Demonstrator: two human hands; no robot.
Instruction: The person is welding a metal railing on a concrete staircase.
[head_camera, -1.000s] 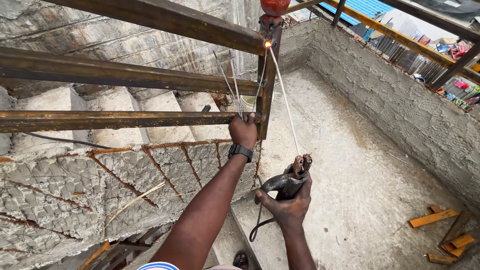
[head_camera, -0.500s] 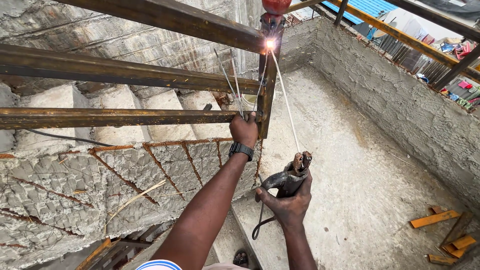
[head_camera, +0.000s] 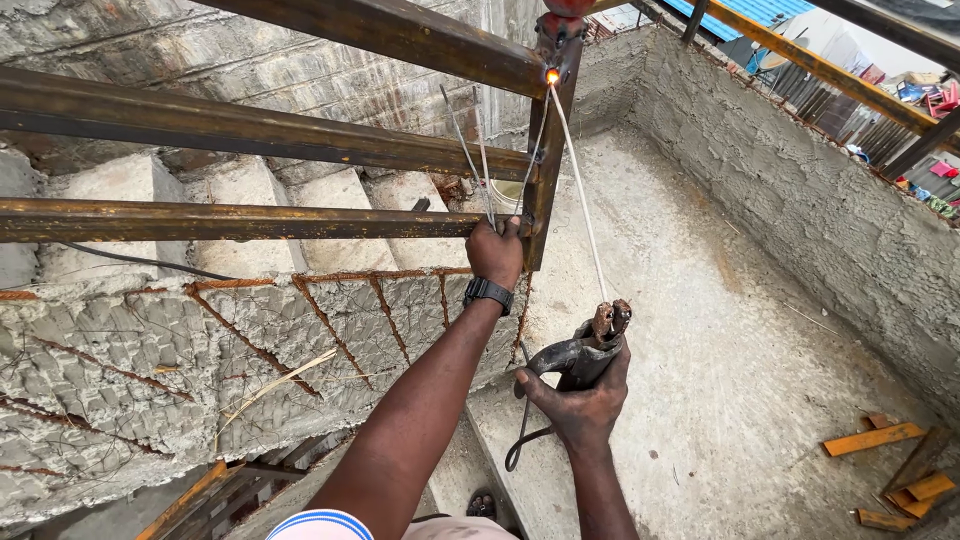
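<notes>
My left hand, with a black wristwatch, grips the rusty lower steel rail where it meets the upright post. It also holds a few spare thin rods that stick upward. My right hand is closed on a dark electrode holder, lower and to the right of the post. A long pale welding rod runs up from the holder. Its tip glows orange against the post just under the top rail.
Rough concrete stairs rise behind the rails, with rusty rebar showing on the broken slab edge. A plastered wall bounds a concrete floor below. Orange wood scraps lie at the right. A black cable hangs from the holder.
The bright flare at the rod tip half a second ago has shrunk to a small orange glow. Both hands hold nearly the same places.
</notes>
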